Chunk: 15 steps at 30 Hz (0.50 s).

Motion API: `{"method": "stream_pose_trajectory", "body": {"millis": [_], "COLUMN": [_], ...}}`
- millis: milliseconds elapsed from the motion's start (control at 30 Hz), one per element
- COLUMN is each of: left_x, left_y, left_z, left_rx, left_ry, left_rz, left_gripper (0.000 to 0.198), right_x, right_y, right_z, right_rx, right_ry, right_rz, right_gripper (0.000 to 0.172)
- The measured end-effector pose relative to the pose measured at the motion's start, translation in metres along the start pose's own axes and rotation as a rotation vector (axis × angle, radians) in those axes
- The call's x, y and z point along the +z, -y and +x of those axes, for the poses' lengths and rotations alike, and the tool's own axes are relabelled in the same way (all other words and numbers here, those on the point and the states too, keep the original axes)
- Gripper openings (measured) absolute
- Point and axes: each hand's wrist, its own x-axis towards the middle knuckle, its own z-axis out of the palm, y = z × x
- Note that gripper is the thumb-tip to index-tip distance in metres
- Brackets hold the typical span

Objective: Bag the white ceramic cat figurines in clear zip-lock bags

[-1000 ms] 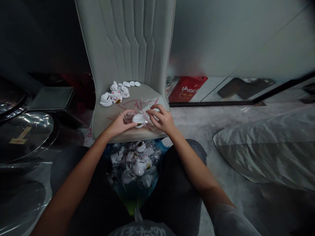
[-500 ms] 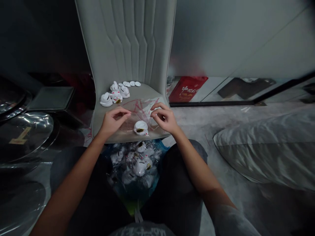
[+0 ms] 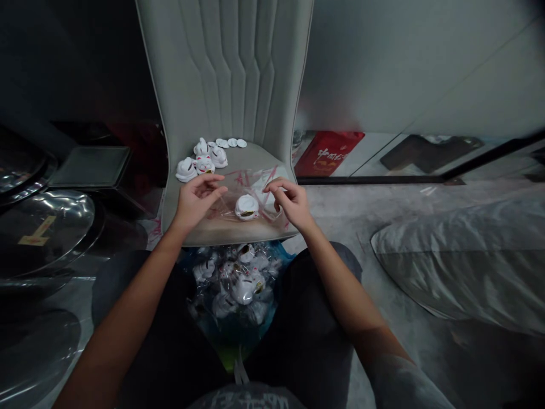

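Note:
A clear plastic bag with red printed lines (image 3: 243,178) lies on the chair seat between my hands. A white lucky cat figurine (image 3: 246,208) rests on its side or back near the front of the seat, against or inside the film; which one I cannot tell. My left hand (image 3: 198,197) hovers at the bag's left side, thumb and forefinger apart. At the bag's right side my right hand (image 3: 290,200) has curled fingers touching the film, seemingly pinching it. Several more lucky cat figurines (image 3: 205,165) stand at the seat's left, with white discs (image 3: 232,142) in a row behind them.
A blue-edged clear bag (image 3: 242,284) full of wrapped figurines sits between my knees below the grey chair (image 3: 281,113). Shiny metal lids (image 3: 59,227) are at left. A red bag (image 3: 327,153) stands right of the chair, and a grey cover (image 3: 460,255) lies farther right.
The figurine has shifted slightly away from the seat's front edge, and the film now spreads around it. My left thumb and forefinger have parted. The view has shifted slightly.

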Motion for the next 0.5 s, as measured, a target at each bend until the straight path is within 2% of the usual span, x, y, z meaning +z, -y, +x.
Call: {"method": "stream_pose_trajectory", "body": {"millis": [200,333,500], "left_x": [-0.0068,-0.0086,-0.0094], "left_y": [0.0013,0.0022,-0.0013], "left_z": [-0.0015,-0.0001,-0.0007], "left_rx": [-0.013,-0.038,0.003], "left_ry": [-0.030,-0.072,-0.099], "left_rz": [0.043,0.034,0.058], "left_gripper": [0.035,0.037,0.030], "right_x": [0.0011,0.0015,-0.0003], "right_y": [0.0003,-0.0048,-0.0070], "right_z": [-0.0021,-0.0022,-0.0024], "right_rx": [-0.029,0.006,-0.020], "right_ry": [-0.058,-0.073,-0.081], "right_rz": [-0.096,-0.107,-0.124], "right_gripper": [0.046,0.044,0.043]}}
